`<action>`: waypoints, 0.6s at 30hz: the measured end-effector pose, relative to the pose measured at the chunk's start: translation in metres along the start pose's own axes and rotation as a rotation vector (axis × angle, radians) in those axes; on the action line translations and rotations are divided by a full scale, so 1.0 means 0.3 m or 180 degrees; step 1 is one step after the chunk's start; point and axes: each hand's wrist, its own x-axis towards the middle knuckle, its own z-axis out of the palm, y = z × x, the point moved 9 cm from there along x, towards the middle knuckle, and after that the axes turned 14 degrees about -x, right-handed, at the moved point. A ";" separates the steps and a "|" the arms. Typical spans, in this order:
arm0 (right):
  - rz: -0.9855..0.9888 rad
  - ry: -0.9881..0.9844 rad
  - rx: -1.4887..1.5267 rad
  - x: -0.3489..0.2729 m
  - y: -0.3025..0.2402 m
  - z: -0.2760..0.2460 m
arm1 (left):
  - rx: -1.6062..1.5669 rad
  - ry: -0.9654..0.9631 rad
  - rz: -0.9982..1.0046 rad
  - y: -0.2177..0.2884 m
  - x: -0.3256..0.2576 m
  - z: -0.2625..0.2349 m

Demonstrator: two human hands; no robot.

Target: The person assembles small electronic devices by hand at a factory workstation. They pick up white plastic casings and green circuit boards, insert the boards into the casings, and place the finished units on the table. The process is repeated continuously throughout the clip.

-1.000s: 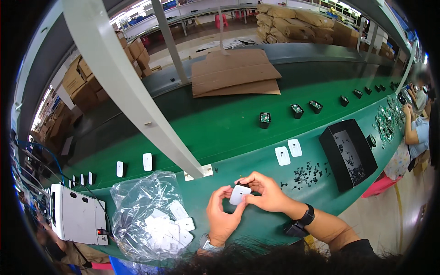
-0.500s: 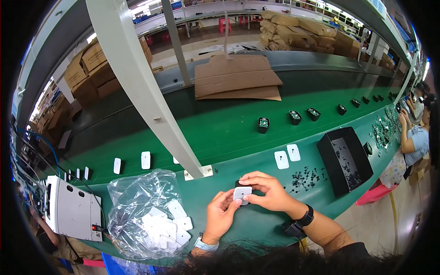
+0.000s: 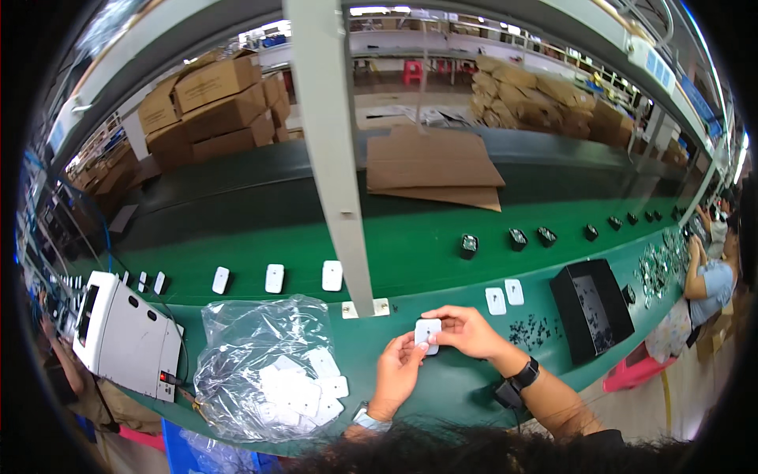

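Above the green bench, both of my hands hold a small case with a white cover [image 3: 427, 326]. The cover faces up, with a small dark spot near its middle. My left hand [image 3: 399, 371] pinches the case from its left and lower side. The fingers of my right hand [image 3: 470, 332] grip its right and top edges, thumb on the white face. Most of the case's black body is hidden behind the cover and fingers. Two loose white covers [image 3: 495, 301] lie beyond my right hand, near scattered small black parts [image 3: 534, 332].
To the left, a clear plastic bag [image 3: 260, 332] holds several white covers [image 3: 292, 391], beside a white machine [image 3: 130, 340]. A black box [image 3: 565, 299] with small parts stands right. White-topped units [image 3: 275, 278] and black cases with circuit boards [image 3: 469, 246] line the belt, behind a post [image 3: 335, 158].
The white cover now faces up more squarely, and the black body that showed above it is mostly out of sight. My whole view has shifted, so the bench scene sits further right.
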 end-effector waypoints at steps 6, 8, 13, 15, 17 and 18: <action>0.0234 0.0496 -0.1589 0.393 0.085 -0.166 | 0.1415 0.0123 0.0807 0.103 -0.006 0.010; 0.0287 0.0620 -0.2326 0.455 0.145 -0.224 | 0.1510 0.0031 0.0933 0.110 -0.006 0.036; -0.0093 0.1133 -0.3429 0.429 -0.001 -0.145 | 0.2244 0.0351 0.1223 0.193 -0.041 -0.008; -0.0279 0.0985 -0.3604 0.413 -0.015 -0.124 | 0.2652 0.0621 0.1492 0.229 -0.045 -0.013; -0.0449 0.1022 -0.3826 0.389 -0.024 -0.131 | 0.3271 0.0864 0.1608 0.268 -0.045 -0.027; -0.0506 0.1042 -0.3742 0.370 -0.026 -0.151 | 0.3633 0.0983 0.1592 0.286 -0.041 -0.039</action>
